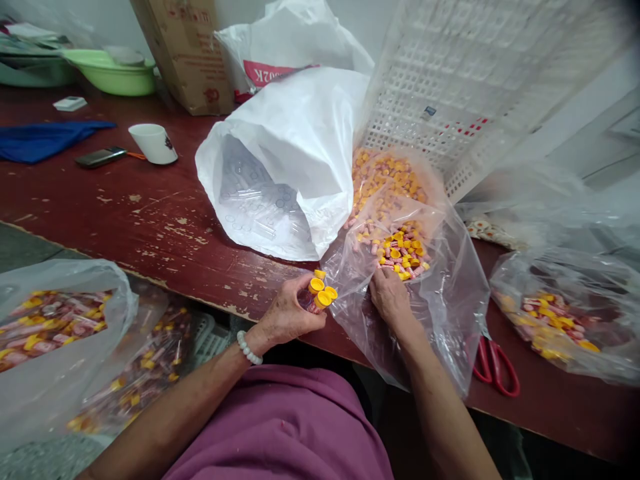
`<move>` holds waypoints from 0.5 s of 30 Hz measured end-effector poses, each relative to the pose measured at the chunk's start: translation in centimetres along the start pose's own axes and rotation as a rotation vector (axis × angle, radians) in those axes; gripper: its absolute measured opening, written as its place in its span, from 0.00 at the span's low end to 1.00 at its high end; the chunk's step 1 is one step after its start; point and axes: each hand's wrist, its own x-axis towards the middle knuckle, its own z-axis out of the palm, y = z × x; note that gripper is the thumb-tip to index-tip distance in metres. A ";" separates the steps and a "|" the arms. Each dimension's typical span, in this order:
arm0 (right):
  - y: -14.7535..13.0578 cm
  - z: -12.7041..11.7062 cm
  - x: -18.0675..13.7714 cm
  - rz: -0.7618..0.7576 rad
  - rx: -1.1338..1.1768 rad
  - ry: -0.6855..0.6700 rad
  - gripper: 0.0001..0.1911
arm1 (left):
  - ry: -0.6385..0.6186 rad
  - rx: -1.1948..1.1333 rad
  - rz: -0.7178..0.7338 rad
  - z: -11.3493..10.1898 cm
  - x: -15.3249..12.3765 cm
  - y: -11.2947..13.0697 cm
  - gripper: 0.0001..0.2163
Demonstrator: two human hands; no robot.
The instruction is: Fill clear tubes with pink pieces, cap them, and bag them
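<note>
Several small tubes with yellow caps [323,297] are bunched in my left hand [289,312], caps up, near the table's front edge. My right hand [391,298] reaches into the mouth of a clear plastic bag [447,300]. Its curled fingers touch the near side of a heap of yellow-capped pink pieces [403,252]; whatever they pinch is hidden. More of these pieces show through the plastic behind. Left of this bag, a white sack [315,127] lies with its mouth towards me, holding clear empty tubes [267,210].
Red scissors [496,367] and another bag of yellow-capped pieces [560,320] lie to the right. A white crate [425,87] leans behind. On the left are a cup [153,143], a phone [101,157], a blue cloth [45,139] and, below, filled bags [60,393].
</note>
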 end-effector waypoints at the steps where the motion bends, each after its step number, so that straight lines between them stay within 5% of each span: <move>1: 0.2 -0.1 0.0 0.048 -0.003 -0.015 0.13 | 0.001 -0.004 0.001 0.1 0.1 -0.2 0.11; 5: 2.6 -0.6 -0.4 0.145 0.117 -0.003 0.08 | 0.015 -0.012 -0.009 0.6 0.3 -0.7 0.11; 8: 3.3 -1.7 -1.2 0.228 0.383 0.144 0.06 | 0.029 0.020 -0.007 0.8 0.4 -0.7 0.11; 11: 0.9 -4.3 -2.6 0.391 0.875 0.274 0.11 | 0.016 0.052 0.001 0.9 0.5 -0.4 0.10; 15: -5.5 -8.4 -4.2 0.341 1.507 0.111 0.12 | -0.035 0.054 -0.005 1.1 0.5 0.5 0.11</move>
